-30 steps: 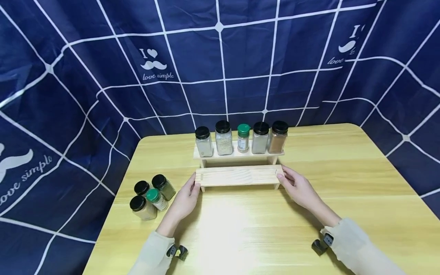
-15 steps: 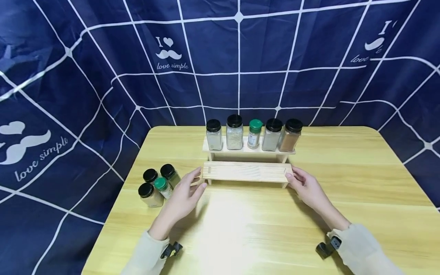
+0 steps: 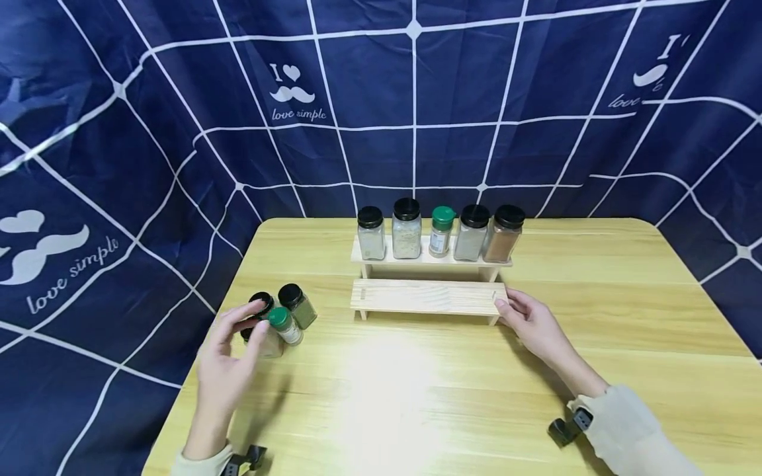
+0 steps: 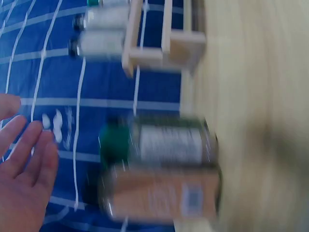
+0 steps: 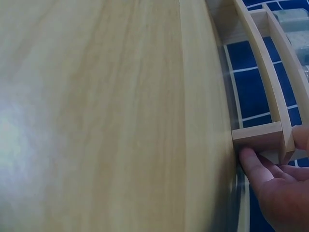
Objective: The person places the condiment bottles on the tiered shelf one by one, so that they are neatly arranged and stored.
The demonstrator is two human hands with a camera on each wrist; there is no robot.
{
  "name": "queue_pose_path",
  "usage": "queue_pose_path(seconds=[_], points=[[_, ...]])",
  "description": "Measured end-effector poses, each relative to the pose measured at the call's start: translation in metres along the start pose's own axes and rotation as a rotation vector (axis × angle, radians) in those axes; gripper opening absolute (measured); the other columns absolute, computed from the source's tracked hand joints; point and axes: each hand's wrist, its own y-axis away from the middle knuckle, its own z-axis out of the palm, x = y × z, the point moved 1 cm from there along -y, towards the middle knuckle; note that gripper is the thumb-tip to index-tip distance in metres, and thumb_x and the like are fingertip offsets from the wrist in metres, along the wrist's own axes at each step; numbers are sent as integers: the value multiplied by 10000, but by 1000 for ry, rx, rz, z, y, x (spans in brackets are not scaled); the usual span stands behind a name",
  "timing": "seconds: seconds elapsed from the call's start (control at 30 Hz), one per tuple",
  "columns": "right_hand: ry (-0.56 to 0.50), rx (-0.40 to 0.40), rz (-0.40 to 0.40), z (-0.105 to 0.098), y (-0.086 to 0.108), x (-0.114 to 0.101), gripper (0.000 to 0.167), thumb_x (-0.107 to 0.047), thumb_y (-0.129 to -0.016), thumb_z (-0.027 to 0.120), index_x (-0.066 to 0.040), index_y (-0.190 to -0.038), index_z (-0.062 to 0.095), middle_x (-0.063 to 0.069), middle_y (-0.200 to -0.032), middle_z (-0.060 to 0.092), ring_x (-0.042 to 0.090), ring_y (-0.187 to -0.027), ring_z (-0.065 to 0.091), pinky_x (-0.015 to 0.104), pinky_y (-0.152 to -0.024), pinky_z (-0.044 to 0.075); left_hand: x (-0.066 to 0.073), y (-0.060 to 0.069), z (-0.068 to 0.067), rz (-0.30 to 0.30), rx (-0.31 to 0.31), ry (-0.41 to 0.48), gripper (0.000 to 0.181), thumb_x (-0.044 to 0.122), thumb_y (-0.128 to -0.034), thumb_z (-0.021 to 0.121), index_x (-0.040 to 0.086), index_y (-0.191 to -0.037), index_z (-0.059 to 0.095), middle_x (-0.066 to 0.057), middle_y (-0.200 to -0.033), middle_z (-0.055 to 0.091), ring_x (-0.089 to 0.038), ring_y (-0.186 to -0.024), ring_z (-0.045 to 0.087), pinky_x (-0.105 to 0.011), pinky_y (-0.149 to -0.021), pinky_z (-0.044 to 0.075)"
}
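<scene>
Left hand (image 3: pixel 227 363), fingers apart: sloppy grab, we could topple clustered spice jars (image 3: pixel 290 330). Right hand (image 3: pixel 536 328) grips spice rack (image 3: pixel 428 297); tug might shift it.

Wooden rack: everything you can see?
The rack is pale, grained, wood-looking: two boards, one behind the other, on supports. It stands upright toward the back of the table. A small mark shows near each end of the front board. Five lidded jars stand in a row on the rear board; the right hand grips the front board's right end.
</scene>
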Motion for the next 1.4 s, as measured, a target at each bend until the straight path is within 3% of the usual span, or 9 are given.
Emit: queue_pose_path(seconds=[0.07, 0.13, 0.3, 0.5, 0.83, 0.97, 1.07, 1.13, 1.4], points=[[-12, 2, -5, -1, 0, -1, 664, -339, -1117, 525, 133, -1557, 364, 369, -1459, 554, -239, -1000, 558, 10, -871, 519, -5, 3, -11, -62, 56, -57, 492, -200, -823, 751, -81, -1295, 675, -78, -1273, 700, -72, -1139, 670, -154, -992, 542], [-17, 3, -10, -1, 0, -1, 657, -332, -1118, 525, 135, -1553, 369, 371, -1456, 555, -233, -1003, 565, 14, -875, 521, -11, 9, -19, -175, 65, -116, 596, -148, -816, 797, -31, -1378, 634, -77, -1342, 661, -38, -1214, 621, -126, -1005, 518], [-13, -3, -10, -1, 0, -2, 655, -325, -1115, 534, 145, -1543, 376, 372, -1452, 556, -220, -1011, 574, 28, -888, 530, -30, 28, -26, -496, -32, -159, 842, -14, -823, 871, 47, -1553, 456, -116, -1477, 546, 52, -1278, 510, -29, -1035, 462], [-60, -19, 12, 0, 1, 0, 658, -316, -1118, 525, 155, -1546, 358, 391, -1455, 547, -197, -1011, 593, 75, -907, 563, -41, 37, -21, -653, -88, -142, 801, 78, -854, 879, 32, -1524, 441, -41, -1411, 548, 64, -1205, 526, -15, -1020, 470], [-106, -23, 9, 0, -1, -1, 651, -296, -1119, 527, 169, -1540, 352, 410, -1450, 536, -186, -1013, 609, 97, -923, 571, -45, 30, -15, -723, -173, -147, 763, 195, -875, 881, 13, -1469, 439, -152, -1401, 581, 151, -1109, 585, -11, -978, 487], [-100, -24, 12, 1, 0, 1, 643, -288, -1120, 525, 170, -1538, 355, 410, -1449, 538, -190, -1015, 604, 96, -924, 570, -44, 30, -13, -703, -168, -226, 668, 226, -912, 848, 11, -1436, 494, -195, -1373, 636, -121, -1227, 675, 0, -954, 489], [-117, -23, 16, 2, 0, 2, 644, -287, -1121, 523, 169, -1540, 351, 412, -1453, 532, -181, -1020, 609, 113, -930, 578, -44, 30, -13, -673, -170, -269, 614, 233, -938, 821, 7, -1423, 520, -218, -1363, 657, -333, -1308, 644, 25, -936, 469], [-121, -22, 16, 2, 0, 3, 650, -294, -1121, 523, 169, -1542, 348, 414, -1457, 527, -178, -1021, 612, 120, -933, 581, -43, 30, -14, -662, -173, -285, 607, 243, -945, 814, 12, -1425, 523, -219, -1362, 666, -354, -1315, 630, 34, -927, 461], [-134, -23, 14, 2, 0, 1, 640, -286, -1119, 527, 168, -1537, 357, 418, -1454, 526, -167, -1022, 620, 140, -934, 590, -29, 23, -24, -595, -150, -334, 494, 190, -934, 822, 23, -1334, 585, -122, -1231, 706, 146, -1064, 595, 0, -874, 522]])
